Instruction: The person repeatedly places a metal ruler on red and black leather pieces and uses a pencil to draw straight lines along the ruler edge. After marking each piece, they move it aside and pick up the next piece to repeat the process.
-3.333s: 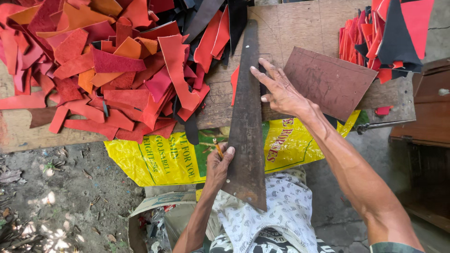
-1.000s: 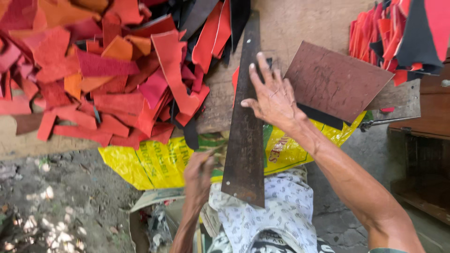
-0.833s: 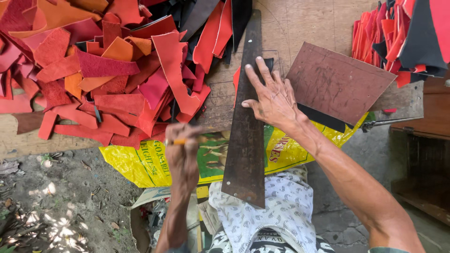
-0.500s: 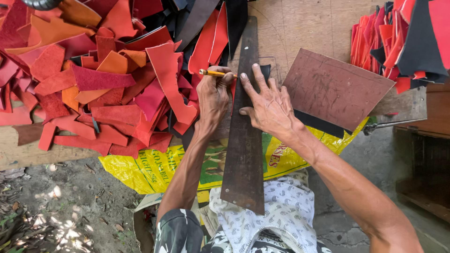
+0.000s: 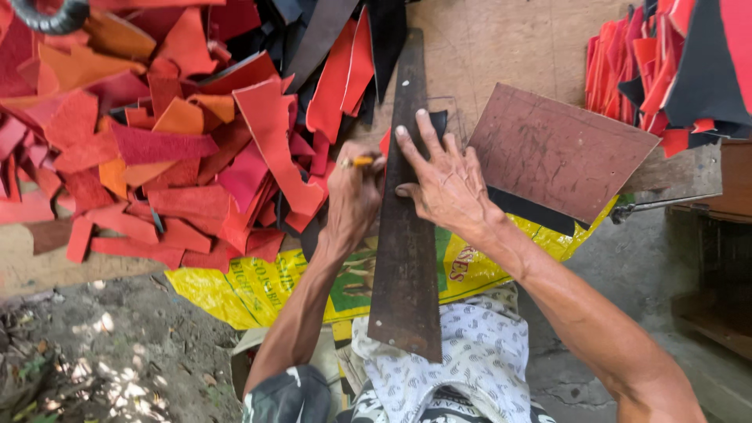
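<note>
While you lean over the tabletop (image 5: 501,47), entries as seen from the head view:

Left hand (image 5: 354,196): your fingers are curled tight around a yellow pencil (image 5: 362,161), its tip at the left edge of the blade.
Right hand (image 5: 442,180): fingers spread flat, pressing down on the blade; fingertips reach a black piece (image 5: 439,121) just beyond it.
Saw blade (image 5: 406,235): long, rusty, lying lengthwise across the tabletop edge toward you, its wide end over your lap.
Brown sheet (image 5: 558,153): just right of your right hand, tilted, lying over a dark sheet.
Scrap heap (image 5: 157,133): red and orange offcuts, left of the blade.
Cut stack (image 5: 666,63): red and black pieces, far right.
Yellow sack (image 5: 258,286): hanging under the tabletop edge.
</note>
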